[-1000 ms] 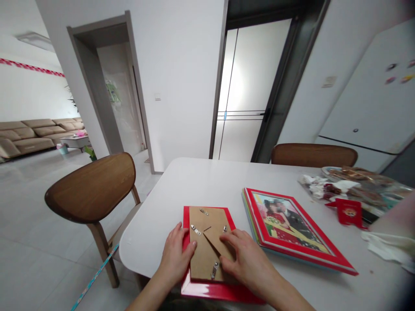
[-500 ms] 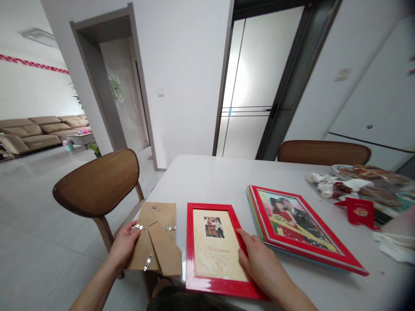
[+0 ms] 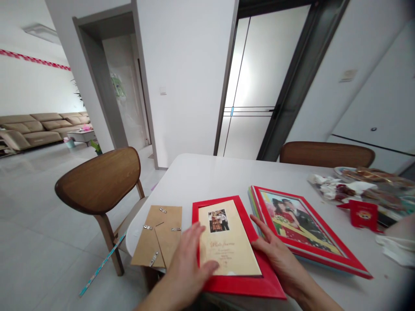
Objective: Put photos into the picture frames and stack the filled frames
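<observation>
A red picture frame lies face up on the white table, slightly askew, holding a cream photo card with a small photo. My left hand lies flat with spread fingers on the card's lower left. My right hand rests against the frame's right side, fingers spread. To the left, a brown cardboard frame back with metal clips lies at the table edge, untouched. A larger red-framed photo sits on a stack of frames to the right, close to my right hand.
A wooden chair stands at the table's left edge, and another chair stands beyond it. At the right are a plastic bag of assorted items, a small red card and a white cloth.
My left hand has moved from the cardboard back onto the photo card. The red frame has turned, its top now leaning right. The cardboard back lies in the same place on the table.
</observation>
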Demonstrator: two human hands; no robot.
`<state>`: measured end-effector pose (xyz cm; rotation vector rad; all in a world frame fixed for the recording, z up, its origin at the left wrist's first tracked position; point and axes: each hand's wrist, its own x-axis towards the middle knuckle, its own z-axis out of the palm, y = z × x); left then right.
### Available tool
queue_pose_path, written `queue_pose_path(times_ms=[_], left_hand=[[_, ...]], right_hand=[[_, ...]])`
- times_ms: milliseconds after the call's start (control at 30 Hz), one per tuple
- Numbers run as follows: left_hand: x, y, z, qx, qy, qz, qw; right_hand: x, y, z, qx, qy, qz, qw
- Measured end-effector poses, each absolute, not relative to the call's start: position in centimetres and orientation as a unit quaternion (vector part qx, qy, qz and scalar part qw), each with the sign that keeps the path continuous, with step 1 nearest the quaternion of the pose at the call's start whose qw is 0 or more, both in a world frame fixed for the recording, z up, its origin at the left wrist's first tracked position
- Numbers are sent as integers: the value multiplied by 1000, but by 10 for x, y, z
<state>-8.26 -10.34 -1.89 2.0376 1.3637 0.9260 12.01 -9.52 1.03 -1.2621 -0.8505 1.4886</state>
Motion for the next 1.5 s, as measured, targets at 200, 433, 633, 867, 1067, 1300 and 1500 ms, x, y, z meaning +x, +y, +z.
queue_pose_path(times_ms=[200,433,633,867,1067,1300,1500], left_hand=[[-26,-115,7,837,376,345,198],[-97,-104,9,662,540,504,127],[-157,-110,-43,583,630,465,217],[-149,-115,-49,714,590,355,128],[-123,-119,-47,785,536,285,123],[-118,-120,-50,808,521,255,102],[-114,-104,-30,774,474,409,94]], right_hand=[[115,-94,24,-503,-403,583,495],[132,-76,-13,-650,-608,308,334],[138,-71,-44,-675,-708,102,181],[126,-78,-47,-648,-738,11,189],[81,-78,-41,-569,-726,200,330],[26,-54,-38,-508,-553,477,456],[14,-74,2,-361,-497,549,566]])
